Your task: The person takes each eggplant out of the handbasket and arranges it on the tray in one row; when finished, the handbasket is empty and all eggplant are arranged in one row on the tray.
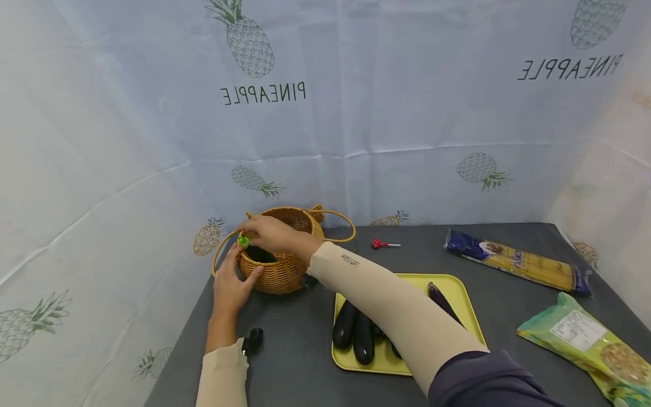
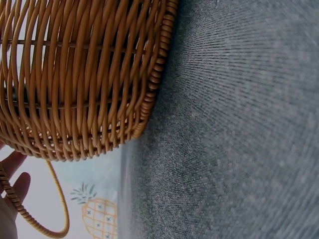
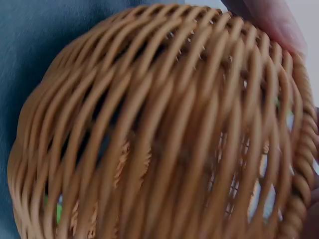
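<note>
A round wicker basket (image 1: pixel 282 277) stands at the back left of the table, with looped handles at its sides. My left hand (image 1: pixel 230 288) holds its near left side, thumb on the outer wall and fingertips at the rim. Reaching across the opening, my right hand (image 1: pixel 272 233) pinches a small, shiny, bright green round thing (image 1: pixel 244 242) at the left rim; its kind does not show. Something dark (image 1: pixel 260 255) lies inside the basket. In the left wrist view, a handle (image 2: pixel 59 199) passes in front of the left fingers. The woven wall (image 3: pixel 169 124) fills the right wrist view.
Several eggplants (image 1: pixel 363 339) lie on a yellow tray (image 1: pixel 460 285), partly hidden under my right forearm. A red lollipop (image 1: pixel 377 243) lies behind the tray. Toward the right are a pack of spaghetti (image 1: pixel 524 263) and a green and yellow bag (image 1: pixel 585 339). A pineapple-print cloth (image 1: pixel 356 130) hangs behind.
</note>
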A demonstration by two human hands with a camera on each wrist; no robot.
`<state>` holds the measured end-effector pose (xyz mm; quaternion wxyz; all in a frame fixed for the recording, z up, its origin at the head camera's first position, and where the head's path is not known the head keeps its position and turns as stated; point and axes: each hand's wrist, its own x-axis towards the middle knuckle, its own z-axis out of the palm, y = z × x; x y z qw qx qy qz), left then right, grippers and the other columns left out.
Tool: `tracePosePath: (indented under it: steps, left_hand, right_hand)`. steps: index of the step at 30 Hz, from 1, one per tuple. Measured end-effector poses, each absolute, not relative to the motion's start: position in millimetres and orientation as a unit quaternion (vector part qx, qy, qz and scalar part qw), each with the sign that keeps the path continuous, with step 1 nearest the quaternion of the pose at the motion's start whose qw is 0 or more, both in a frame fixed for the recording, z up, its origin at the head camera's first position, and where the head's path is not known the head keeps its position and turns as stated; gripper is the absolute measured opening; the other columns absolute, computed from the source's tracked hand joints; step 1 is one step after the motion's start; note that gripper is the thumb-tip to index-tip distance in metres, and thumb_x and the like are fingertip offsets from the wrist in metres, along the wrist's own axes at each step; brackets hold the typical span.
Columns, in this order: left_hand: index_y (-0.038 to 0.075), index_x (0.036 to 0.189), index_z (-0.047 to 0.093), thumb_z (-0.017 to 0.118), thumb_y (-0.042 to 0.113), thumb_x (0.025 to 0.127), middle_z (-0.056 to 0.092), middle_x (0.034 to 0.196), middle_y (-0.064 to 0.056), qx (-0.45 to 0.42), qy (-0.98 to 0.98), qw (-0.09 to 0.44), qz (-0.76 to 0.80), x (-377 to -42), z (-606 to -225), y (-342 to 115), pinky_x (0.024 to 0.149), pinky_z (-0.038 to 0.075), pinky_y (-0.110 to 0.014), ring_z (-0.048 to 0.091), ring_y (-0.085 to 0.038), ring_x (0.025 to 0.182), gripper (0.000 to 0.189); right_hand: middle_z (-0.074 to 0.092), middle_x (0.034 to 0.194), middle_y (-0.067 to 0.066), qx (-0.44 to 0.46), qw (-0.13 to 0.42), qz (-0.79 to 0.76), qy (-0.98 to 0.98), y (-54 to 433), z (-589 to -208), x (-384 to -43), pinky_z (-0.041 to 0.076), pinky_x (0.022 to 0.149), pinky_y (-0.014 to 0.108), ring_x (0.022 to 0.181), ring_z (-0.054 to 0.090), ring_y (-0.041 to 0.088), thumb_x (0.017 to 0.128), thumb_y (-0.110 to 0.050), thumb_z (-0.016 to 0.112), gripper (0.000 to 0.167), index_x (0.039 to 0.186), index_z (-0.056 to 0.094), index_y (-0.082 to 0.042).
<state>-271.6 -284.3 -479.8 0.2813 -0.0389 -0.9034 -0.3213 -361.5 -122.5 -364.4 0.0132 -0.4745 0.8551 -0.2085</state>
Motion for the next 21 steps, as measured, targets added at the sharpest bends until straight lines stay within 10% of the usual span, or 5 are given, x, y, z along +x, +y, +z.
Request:
tracePosePath:
  steps: [21]
  left_hand:
    - [0.018, 0.145, 0.044, 0.07, 0.048, 0.086, 0.032, 0.156, -0.006, -0.039, -0.904, 0.275, -0.324, -271, -480, -284, 0.101, 0.022, -0.071, 0.036, -0.039, 0.135, 0.071]
  right_hand:
    - [0.057, 0.129, -0.003, -0.356, 0.005, -0.184, 0.916, -137, -386, -364, 0.05, 0.083, 0.028, 0.106, 0.059, 0.013, 0.095, -0.025, 0.066, 0.062, 0.148, 0.035, -0.028]
